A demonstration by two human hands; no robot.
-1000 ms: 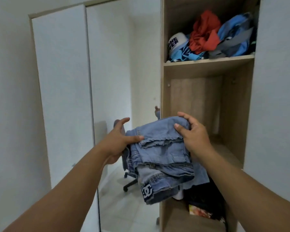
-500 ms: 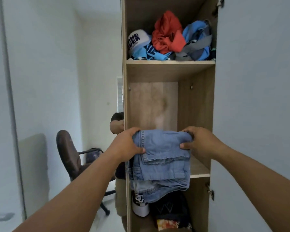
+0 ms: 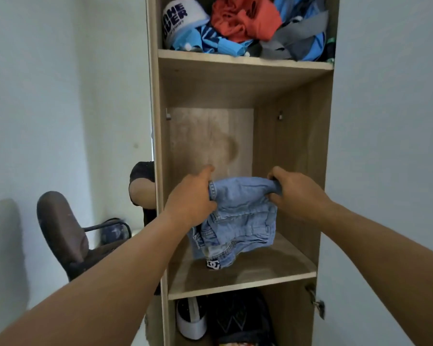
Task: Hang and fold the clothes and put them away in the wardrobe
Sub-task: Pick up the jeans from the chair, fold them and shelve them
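Note:
Folded light-blue jeans (image 3: 240, 218) with a small black label hang between both my hands inside the middle compartment of the wooden wardrobe (image 3: 293, 156). My left hand (image 3: 193, 198) grips their left top edge, my right hand (image 3: 295, 193) grips the right top edge. The jeans' lower end touches or nearly touches the middle shelf (image 3: 265, 278).
The shelf above holds a white cap (image 3: 183, 18), crumpled red clothing (image 3: 245, 18) and blue and grey clothes (image 3: 303, 38). Below are a white cap (image 3: 190, 318) and dark items (image 3: 238, 318). The open wardrobe door (image 3: 385, 146) stands right. A mirror at left reflects a brown office chair (image 3: 63, 233).
Both hands have carried the jeans forward and into the middle compartment, lower towards its shelf. The view has moved closer to the wardrobe.

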